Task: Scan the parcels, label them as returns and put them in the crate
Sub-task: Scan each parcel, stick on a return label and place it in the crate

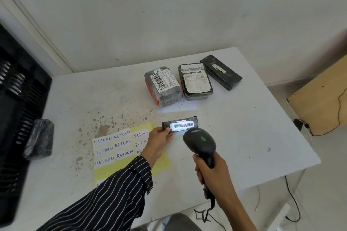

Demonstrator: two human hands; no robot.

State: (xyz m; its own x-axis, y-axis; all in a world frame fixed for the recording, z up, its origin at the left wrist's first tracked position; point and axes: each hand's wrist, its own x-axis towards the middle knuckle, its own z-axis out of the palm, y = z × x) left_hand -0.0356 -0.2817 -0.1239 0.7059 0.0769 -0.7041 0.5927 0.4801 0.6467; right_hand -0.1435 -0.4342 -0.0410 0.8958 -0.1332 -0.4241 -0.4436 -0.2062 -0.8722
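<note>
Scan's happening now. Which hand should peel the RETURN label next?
Right, likely. The left hand pinches the parcel and should keep it; the right hand grips only the scanner, which it can put down. The label sheet lies near.

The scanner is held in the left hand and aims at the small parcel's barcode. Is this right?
Not quite: the head view shows the scanner in the right hand, aimed at the small parcel's barcode; the left hand holds that parcel.
</note>
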